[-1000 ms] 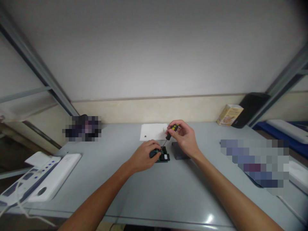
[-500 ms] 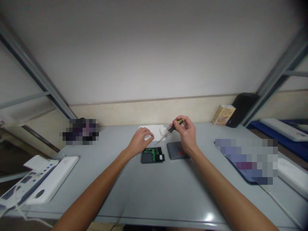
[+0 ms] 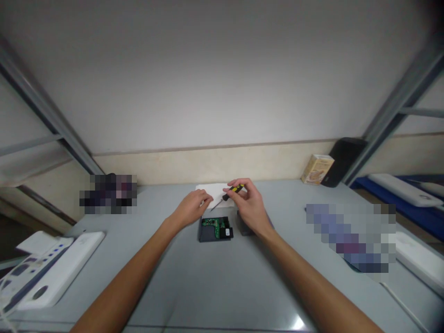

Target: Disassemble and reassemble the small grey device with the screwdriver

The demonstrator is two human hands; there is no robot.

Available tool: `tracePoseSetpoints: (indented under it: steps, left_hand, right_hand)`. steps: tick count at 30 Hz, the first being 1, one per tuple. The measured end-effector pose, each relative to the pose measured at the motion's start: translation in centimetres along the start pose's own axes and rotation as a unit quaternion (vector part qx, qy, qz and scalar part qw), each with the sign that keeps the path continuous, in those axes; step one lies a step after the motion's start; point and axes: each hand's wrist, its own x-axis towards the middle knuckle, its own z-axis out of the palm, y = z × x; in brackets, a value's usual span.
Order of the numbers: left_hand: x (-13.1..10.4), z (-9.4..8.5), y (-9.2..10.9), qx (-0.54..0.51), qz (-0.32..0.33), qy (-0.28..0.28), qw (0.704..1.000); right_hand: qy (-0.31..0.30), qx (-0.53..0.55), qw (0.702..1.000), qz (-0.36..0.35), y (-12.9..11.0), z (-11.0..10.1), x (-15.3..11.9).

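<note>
A screwdriver (image 3: 227, 196) with a black and yellow handle is gripped by my right hand (image 3: 250, 203). Its thin shaft slopes down to the left, and the tip is close to the fingers of my left hand (image 3: 194, 204). Those left fingers are pinched together; whatever they hold, if anything, is too small to make out. Just in front of the hands lies an opened dark case with a green circuit board (image 3: 217, 224) exposed. A dark grey cover (image 3: 244, 225) lies to its right, partly hidden beneath my right hand and wrist. White paper (image 3: 214, 188) lies behind the hands.
At the left stand a white power strip (image 3: 38, 266) and a long white device (image 3: 67, 268) with cables. A yellow box (image 3: 317, 169) and a black case (image 3: 343, 162) lean at the back right. Blurred-out items lie at both sides of the grey table (image 3: 194, 286).
My right hand has moved left and down with the screwdriver, closer to my left hand. The left fingers have closed and shifted slightly left. The whole view has shifted a little.
</note>
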Motion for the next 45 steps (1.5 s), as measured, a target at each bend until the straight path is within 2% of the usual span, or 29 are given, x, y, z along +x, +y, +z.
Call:
tracePoseSetpoints:
  steps: [2, 5, 9, 20, 25, 33, 41, 45]
  left_hand:
    - [-1.8, -0.3, 0.2, -0.025, -0.014, -0.011, 1.000]
    - [-4.1, -0.2, 0.7, -0.065, -0.023, -0.032, 0.997]
    - [-5.2, 0.2, 1.6, -0.109, -0.005, -0.038, 0.993]
    - [-4.7, 1.2, 2.1, -0.171, -0.018, -0.021, 0.985]
    - [-4.7, 1.5, 1.9, -0.175, -0.026, -0.023, 0.984]
    - [-4.7, 1.3, 2.1, -0.162, -0.017, -0.028, 0.986]
    - [-4.8, 1.7, 1.9, -0.157, -0.015, -0.016, 0.987]
    - [-4.7, 1.9, 1.8, -0.166, -0.019, -0.010, 0.986]
  right_hand:
    - [-0.032, -0.001, 0.999, 0.025, 0.2, 0.6, -0.5]
    - [-0.046, -0.028, 0.998, 0.027, 0.5, 1.0, -1.0]
    - [-0.053, -0.066, 0.996, 0.031, 1.0, 0.9, -1.2]
    - [-0.053, -0.108, 0.993, -0.006, 0.2, 0.9, -1.2]
    - [-0.056, -0.130, 0.990, -0.016, -0.3, 0.8, -1.0]
    - [-0.044, -0.109, 0.993, -0.007, 0.1, 0.9, -1.2]
    - [-0.058, -0.121, 0.991, -0.012, 0.5, 1.1, -1.4]
    - [-0.085, -0.130, 0.988, -0.027, -0.2, 1.7, -1.0]
